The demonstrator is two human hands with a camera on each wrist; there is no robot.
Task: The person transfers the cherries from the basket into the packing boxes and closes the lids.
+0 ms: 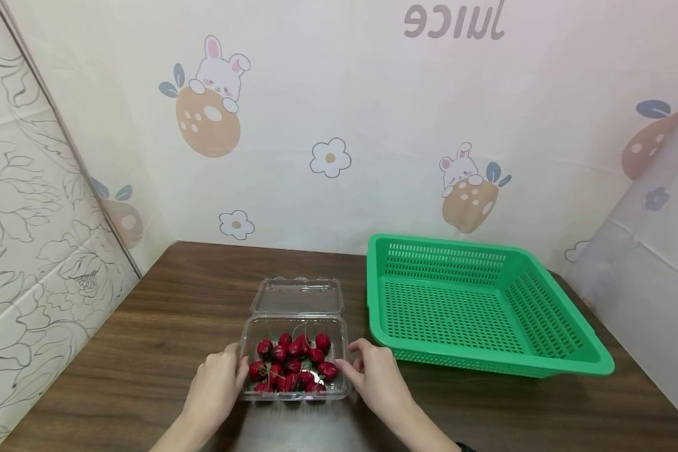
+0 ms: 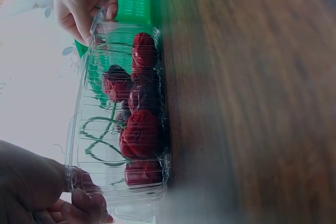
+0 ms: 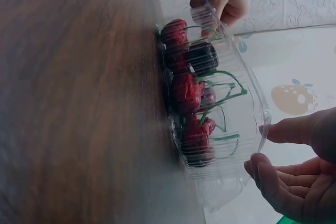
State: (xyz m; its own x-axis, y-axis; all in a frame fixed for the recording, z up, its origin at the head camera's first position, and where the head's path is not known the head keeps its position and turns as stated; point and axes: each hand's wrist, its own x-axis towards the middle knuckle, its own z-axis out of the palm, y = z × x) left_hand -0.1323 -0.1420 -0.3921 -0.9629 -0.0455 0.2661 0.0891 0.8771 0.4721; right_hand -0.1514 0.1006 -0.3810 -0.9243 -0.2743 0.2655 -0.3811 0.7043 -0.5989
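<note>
A clear plastic clamshell box (image 1: 295, 397) sits on the table with its lid (image 1: 299, 296) folded back, away from me. Inside lie several dark red cherries (image 1: 292, 366); green stems (image 3: 227, 98) show through the ridged wall in the wrist views. My left hand (image 1: 216, 384) grips the box's left rim, thumb at the edge and fingers curled on the outer side. On the opposite side my right hand (image 1: 380, 376) pinches the right rim between thumb and fingers. The left wrist view shows both hands (image 2: 31, 187) at the two ends of the box.
To the right of the box stands a large green slotted plastic basket (image 1: 375, 301), near the right hand. Under everything is a dark wood-grain table (image 1: 164, 339). A patterned wall covering (image 1: 294, 207) with rabbits and flowers rises behind the table.
</note>
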